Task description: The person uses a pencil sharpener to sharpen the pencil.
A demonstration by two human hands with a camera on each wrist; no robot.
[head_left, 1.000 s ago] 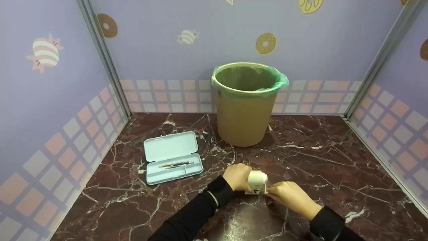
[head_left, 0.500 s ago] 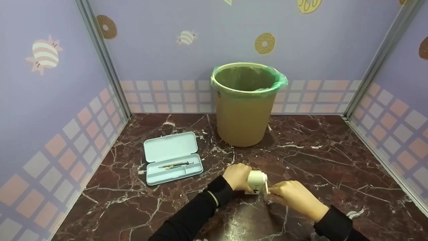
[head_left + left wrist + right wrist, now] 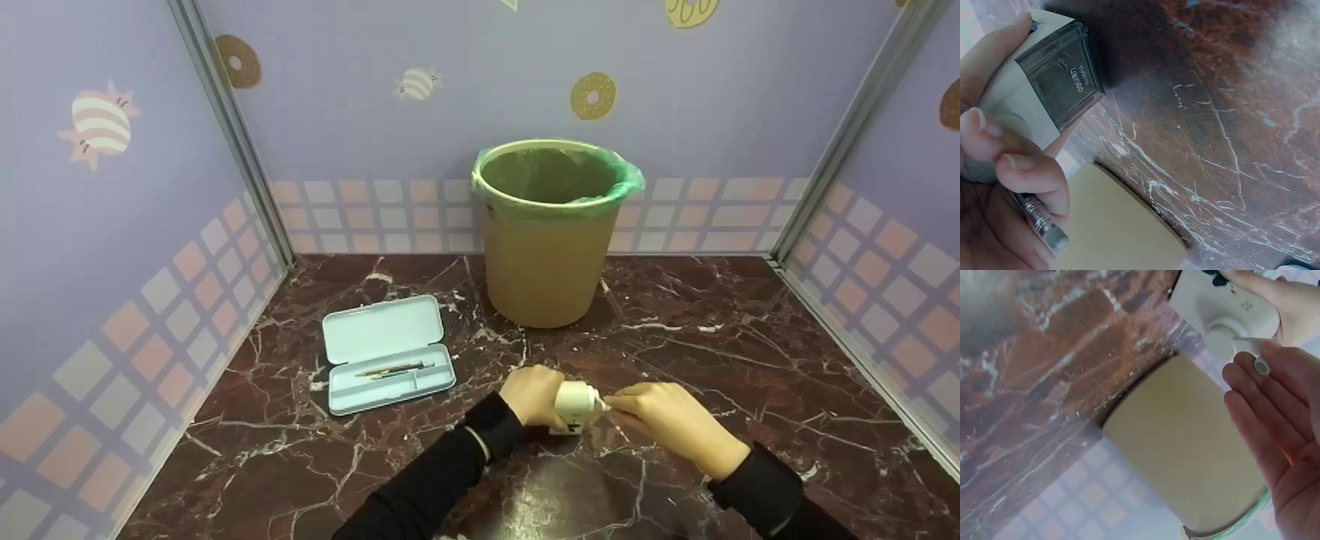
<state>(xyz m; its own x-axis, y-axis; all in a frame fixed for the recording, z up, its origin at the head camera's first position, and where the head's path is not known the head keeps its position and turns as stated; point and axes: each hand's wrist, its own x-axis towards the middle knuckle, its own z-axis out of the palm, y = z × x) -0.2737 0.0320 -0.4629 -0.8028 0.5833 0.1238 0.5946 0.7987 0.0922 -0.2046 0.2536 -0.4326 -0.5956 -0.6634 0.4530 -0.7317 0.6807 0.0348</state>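
Note:
A white crank pencil sharpener (image 3: 572, 405) rests on the table near the front. Its dark clear shavings drawer (image 3: 1064, 79) faces the left wrist camera. My left hand (image 3: 529, 396) grips the sharpener body from the left. A pencil's metal band and grey eraser end (image 3: 1053, 233) stick out between the curled fingers and the palm; the rest of the pencil is hidden. On the other side, my right hand (image 3: 667, 420) pinches the white crank handle (image 3: 1249, 347) between thumb and forefinger, the other fingers loosely bent. The crank's round hub (image 3: 1220, 342) is visible on the sharpener.
An open light blue pencil case (image 3: 390, 356) lies to the left, with a few pencils (image 3: 394, 370) inside. Behind stands a tan bin (image 3: 551, 262) with a green liner. Patterned walls enclose the marble table (image 3: 735, 360) at the back and both sides.
My right hand has turned the crank, rising and shifting slightly right, with the handle now pointing toward it. My left hand stays on the sharpener.

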